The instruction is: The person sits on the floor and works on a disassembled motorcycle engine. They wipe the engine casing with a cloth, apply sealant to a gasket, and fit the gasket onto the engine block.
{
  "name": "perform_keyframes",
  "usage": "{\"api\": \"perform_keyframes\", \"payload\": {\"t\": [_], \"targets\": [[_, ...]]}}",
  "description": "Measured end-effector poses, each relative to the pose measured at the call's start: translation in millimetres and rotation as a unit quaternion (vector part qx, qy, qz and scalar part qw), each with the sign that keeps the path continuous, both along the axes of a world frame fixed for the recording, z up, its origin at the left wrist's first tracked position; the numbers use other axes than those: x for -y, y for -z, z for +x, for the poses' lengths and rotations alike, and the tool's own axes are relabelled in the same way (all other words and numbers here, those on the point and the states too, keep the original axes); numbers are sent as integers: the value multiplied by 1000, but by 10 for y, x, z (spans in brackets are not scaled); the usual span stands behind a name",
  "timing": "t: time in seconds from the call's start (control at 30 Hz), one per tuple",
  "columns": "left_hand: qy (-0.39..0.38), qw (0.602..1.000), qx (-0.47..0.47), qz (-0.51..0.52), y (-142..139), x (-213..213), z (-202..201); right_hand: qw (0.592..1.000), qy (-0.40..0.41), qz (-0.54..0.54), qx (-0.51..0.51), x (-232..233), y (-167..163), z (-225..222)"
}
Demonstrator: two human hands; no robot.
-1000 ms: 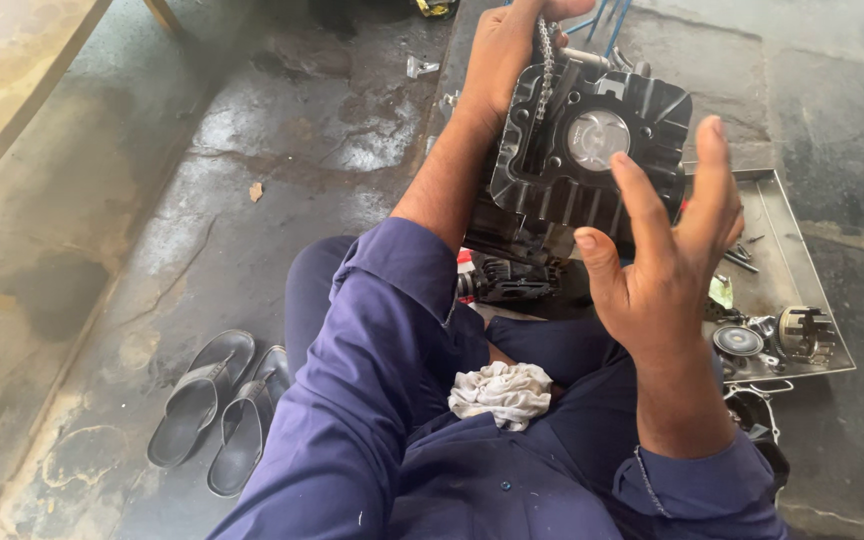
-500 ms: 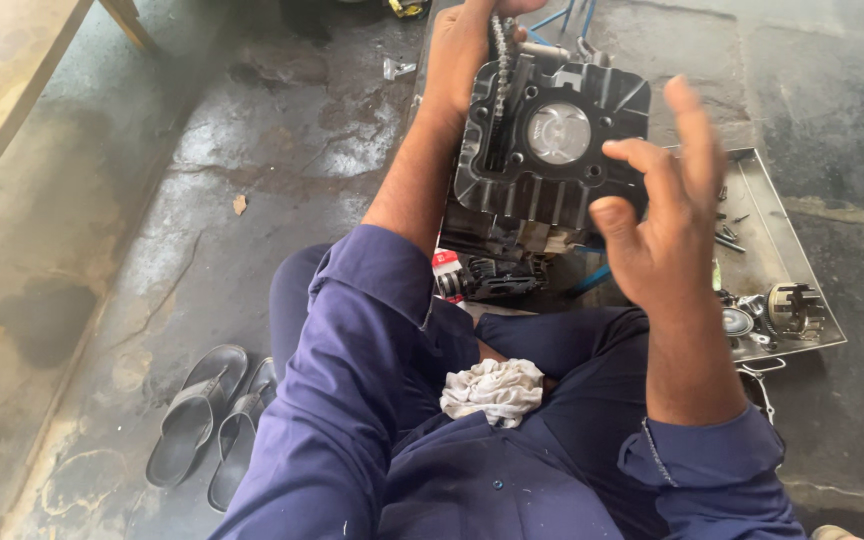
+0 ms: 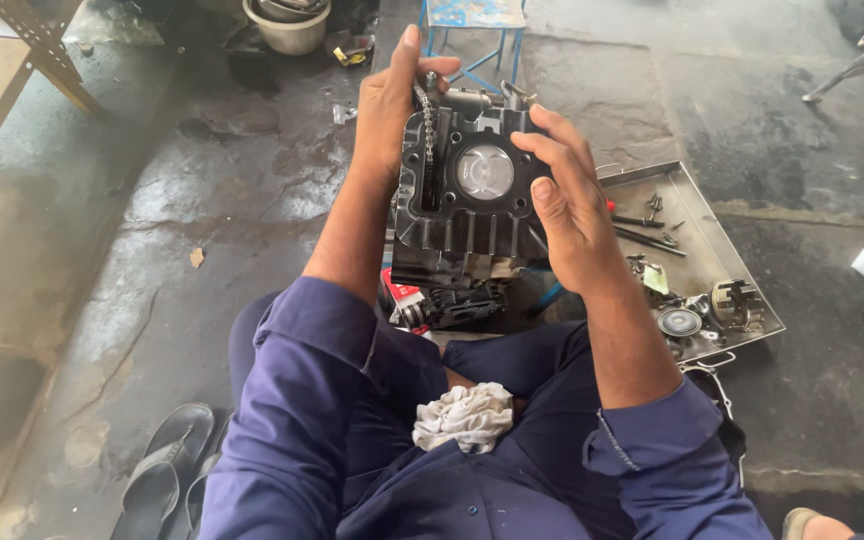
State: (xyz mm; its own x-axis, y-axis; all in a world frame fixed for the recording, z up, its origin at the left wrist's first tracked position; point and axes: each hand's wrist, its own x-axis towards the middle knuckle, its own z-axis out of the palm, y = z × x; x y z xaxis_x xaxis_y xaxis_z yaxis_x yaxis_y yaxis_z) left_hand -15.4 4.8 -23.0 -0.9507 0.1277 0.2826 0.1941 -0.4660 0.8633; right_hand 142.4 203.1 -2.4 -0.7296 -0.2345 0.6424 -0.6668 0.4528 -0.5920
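both hands hold a black finned engine cylinder block (image 3: 462,195) with a piston (image 3: 484,171) showing in its bore. left hand (image 3: 392,105) grips the block at 9 o'clock by the timing chain (image 3: 426,125); right hand (image 3: 567,200) curls fingers on at 3 o'clock. metal parts tray (image 3: 722,235) lies further toward 3 o'clock; white rag (image 3: 464,415) on the lap at 6.

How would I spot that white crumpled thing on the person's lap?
Start at the blue-clad legs at the picture's bottom. Between them, below the black engine block, lies a rag. It is the only soft, white, wrinkled thing there; everything nearby is dark cloth or metal.
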Motion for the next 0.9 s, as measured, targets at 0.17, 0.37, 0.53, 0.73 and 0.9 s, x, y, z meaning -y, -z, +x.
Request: {"api": "perform_keyframes", "payload": {"t": [0.17,0.37,0.53,0.73,0.9], "targets": [[-36,994,-84,-54,127,73,101,1000,-3,-17,-10,-32,109,-53],[-231,936,-206,-166,311,300,307,1000,7,-16,-4,-17,149,-60],[-293,912,-191,-212,191,482,728,1000,17,-17,-5,-14,186,-71],[-187,853,-354,-336,14,537,1189,999,13,-38,-3,-2,237,-80],[-137,868,-325,-349,30,554,1082,999,9,-39,-3,-4,232,-67]]}}
